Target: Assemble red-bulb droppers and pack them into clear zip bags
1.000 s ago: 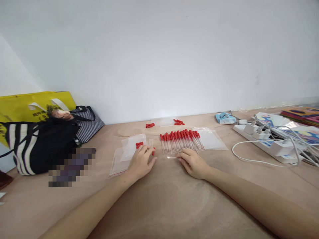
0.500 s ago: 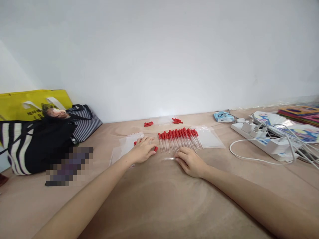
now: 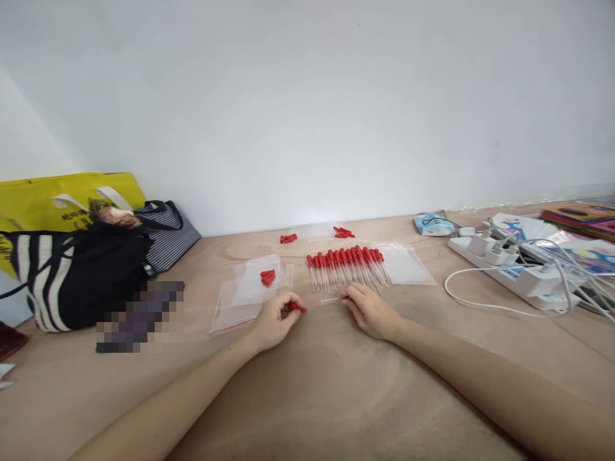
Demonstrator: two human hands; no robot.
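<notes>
My left hand [image 3: 276, 321] is closed, pinching a red rubber dropper bulb [image 3: 298, 308] between thumb and fingers. My right hand [image 3: 371, 312] grips a thin clear dropper tube [image 3: 329, 300], whose free end points left toward the bulb; the two are apart. Just beyond the right hand lies a row of clear droppers with red bulbs [image 3: 343, 257], side by side. A few loose red bulbs [image 3: 268, 277] rest on clear plastic bags [image 3: 240, 296] beyond my left hand. Beside the bags are a few bare tubes [image 3: 289, 276].
More red bulbs [image 3: 288, 239] lie near the wall, with another bulb cluster [image 3: 343, 232] by a clear bag. A white power strip [image 3: 500, 269] with cables, a blue mask [image 3: 433, 224] and colourful sheets [image 3: 581, 221] occupy the right. Bags, including a black-and-white one [image 3: 91, 275], stand left.
My left hand has drawn back from the loose bulbs toward me, its fingers now closed round one red bulb. The right hand holds the tube in nearly the same place.
</notes>
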